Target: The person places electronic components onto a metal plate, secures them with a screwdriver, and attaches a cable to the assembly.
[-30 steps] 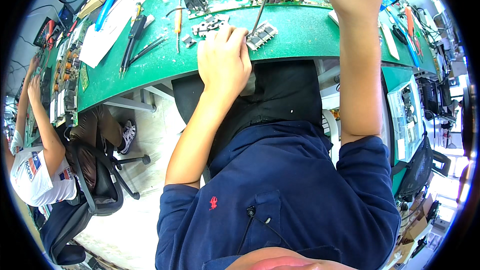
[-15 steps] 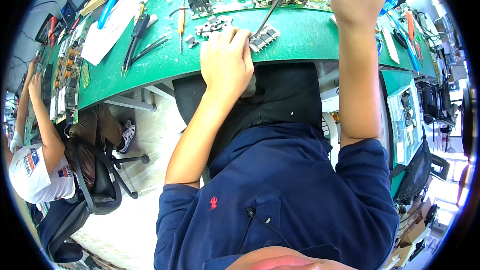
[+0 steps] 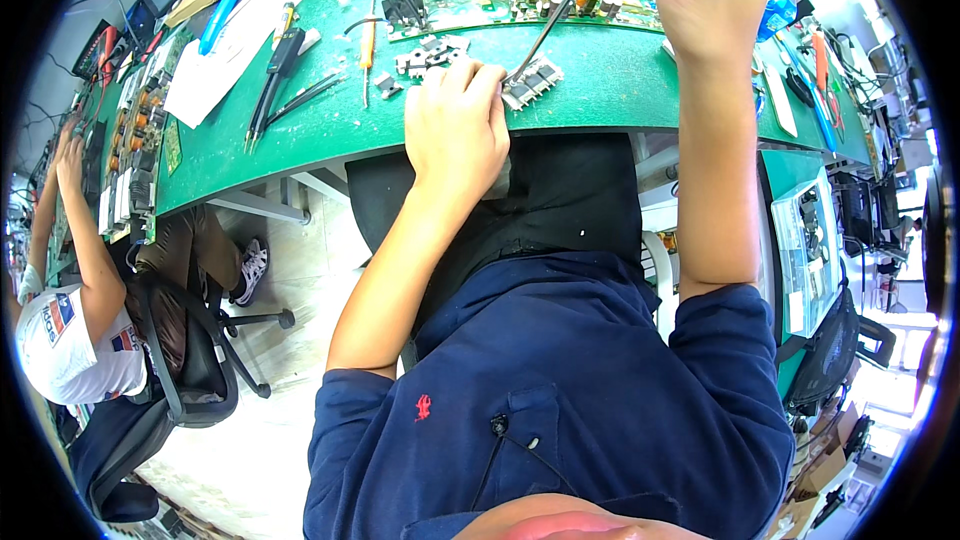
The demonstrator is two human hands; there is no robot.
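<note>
My left hand (image 3: 455,130) rests at the table's front edge, fingers curled and closed on a small metal block (image 3: 533,82) with several dark, legged components along it. Its fingertips are partly hidden from view. A screwdriver (image 3: 552,24) slants down to the block, its tip close beside my left fingers. The screwdriver's green handle runs up out of the picture at the top. My right hand (image 3: 712,0) is raised there, closed around the handle, though the grip itself is mostly cut off. Similar metal pieces (image 3: 430,55) lie just beyond my left hand.
A large circuit board (image 3: 530,0) spans the back of the green table (image 3: 600,70). To the left lie an orange-handled screwdriver (image 3: 368,45), black tweezers (image 3: 305,98), a black tool with prongs (image 3: 275,80) and white paper (image 3: 205,85). A person (image 3: 85,330) sits working at far left.
The screwdriver and my right hand have shifted very slightly, with the tip still at the block. My left hand keeps its hold. The whole view has moved a little.
</note>
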